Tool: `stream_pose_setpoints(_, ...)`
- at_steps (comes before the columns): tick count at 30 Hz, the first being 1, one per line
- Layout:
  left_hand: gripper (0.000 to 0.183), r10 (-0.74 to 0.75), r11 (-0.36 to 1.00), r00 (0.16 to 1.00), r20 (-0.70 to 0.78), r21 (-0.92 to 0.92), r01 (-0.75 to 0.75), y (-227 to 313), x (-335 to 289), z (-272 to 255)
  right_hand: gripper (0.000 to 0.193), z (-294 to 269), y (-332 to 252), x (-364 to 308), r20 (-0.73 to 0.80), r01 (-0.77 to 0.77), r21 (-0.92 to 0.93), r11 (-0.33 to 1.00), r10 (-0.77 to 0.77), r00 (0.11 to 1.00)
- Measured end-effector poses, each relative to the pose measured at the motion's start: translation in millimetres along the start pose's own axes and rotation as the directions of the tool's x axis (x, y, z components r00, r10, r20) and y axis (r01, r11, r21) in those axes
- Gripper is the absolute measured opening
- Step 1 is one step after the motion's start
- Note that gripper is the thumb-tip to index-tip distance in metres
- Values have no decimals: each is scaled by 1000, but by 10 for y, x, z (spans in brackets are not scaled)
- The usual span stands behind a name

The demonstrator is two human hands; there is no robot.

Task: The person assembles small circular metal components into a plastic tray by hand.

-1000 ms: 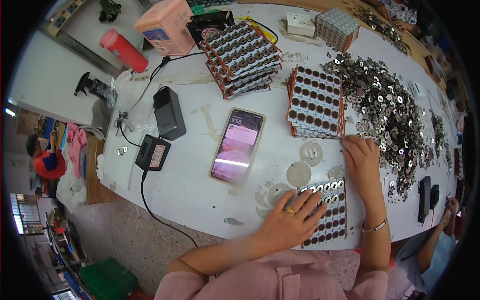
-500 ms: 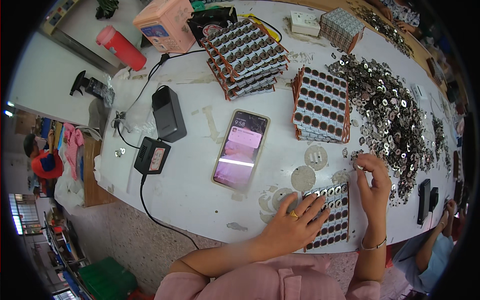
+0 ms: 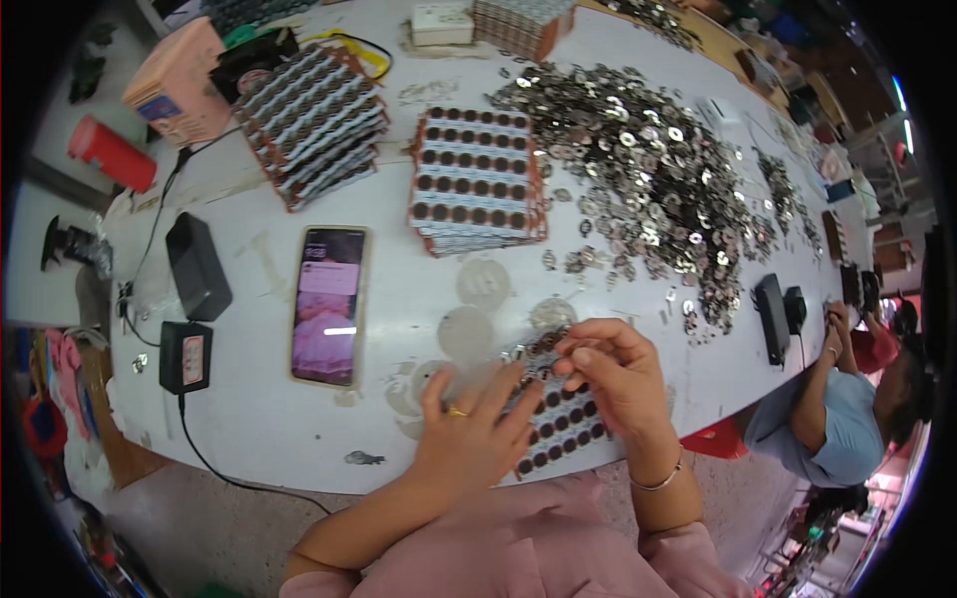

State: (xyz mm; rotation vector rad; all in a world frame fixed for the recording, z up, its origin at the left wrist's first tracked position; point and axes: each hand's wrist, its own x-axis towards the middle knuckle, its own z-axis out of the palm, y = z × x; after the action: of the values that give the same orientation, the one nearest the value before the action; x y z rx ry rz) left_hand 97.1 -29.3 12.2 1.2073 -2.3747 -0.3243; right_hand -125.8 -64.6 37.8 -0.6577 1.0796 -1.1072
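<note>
A card with rows of dark round spots lies near the table's front edge, with small silvery metal pieces on some spots along its far part. My left hand, a gold ring on one finger, lies with fingers spread over the card's left side, slightly blurred. Above the card's far right part is my right hand, thumb and fingers pinched together; whatever they hold is too small to make out. Beyond it spreads a big heap of small round metal pieces.
Stacks of similar cards stand behind, one in the middle and one farther left. To the left lie a phone, a black box and a corded black adapter. A co-worker sits at the right.
My right hand has moved from beside the heap, where a silvery piece showed at its fingertips, to over the card. The whole view has swung rightward; the card now sits tilted.
</note>
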Motion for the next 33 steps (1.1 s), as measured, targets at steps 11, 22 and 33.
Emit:
stream_pose_setpoints(11, 47, -11, 999, 995, -95, -42, 7, -67, 82, -168, 30, -21, -12, -149, -21, -62, -79, 995, 61, 998)
stream_pose_setpoints(22, 78, -394, 857, 900, -187, 280, 433, -689, 95, -502, 26, -123, 107, -142, -63, 46, -100, 994, -52, 997)
stream_pose_setpoints(33, 71, -155, 981, 981, -114, 97, 166, -348, 266, -371, 29, -150, 139, -102, -61, 104, -47, 993, -107, 992)
